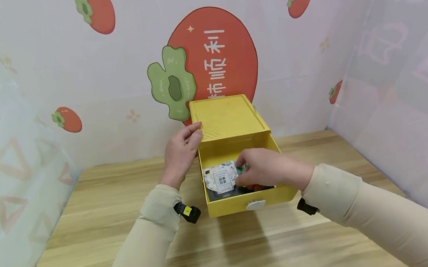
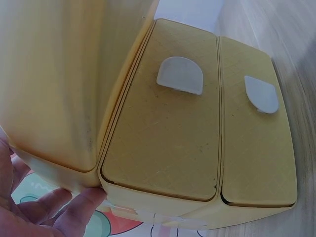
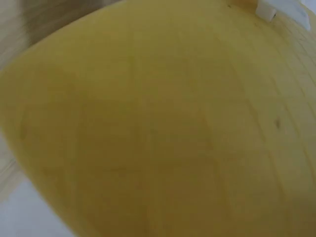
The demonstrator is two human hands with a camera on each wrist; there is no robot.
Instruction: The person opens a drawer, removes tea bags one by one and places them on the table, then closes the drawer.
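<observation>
A yellow box (image 1: 227, 114) is standing on a wooden table (image 1: 111, 239), near the far wall. Its top drawer (image 1: 232, 205) is sticking out toward the near side, and its inside is showing. A white packet (image 1: 223, 181) with flowers and dark writing is lying in the left part of this drawer. Something black (image 1: 217, 195) is showing along the near side of the packet; what it is cannot be told. Just to the right of the packet, a small green thing (image 1: 241, 169) is peeking out between the right hand's thumb and fingers, and a bit of red is showing under the hand.

The right hand (image 1: 262, 168) is reaching into the drawer with bent fingers. They are curving about the green thing, but one cannot tell if they are gripping it, as the hand is hiding most of it. The left hand (image 1: 182, 151) is touching the left side of the box, with its fingers fairly straight and not gripping anything.

Under the open drawer, a middle drawer (image 2: 160, 133) and a bottom drawer (image 2: 256, 148) are staying closed, so what is in them is not showing. Each is wearing a white handle. The open drawer is wearing a white handle (image 1: 255, 205) too.
</observation>
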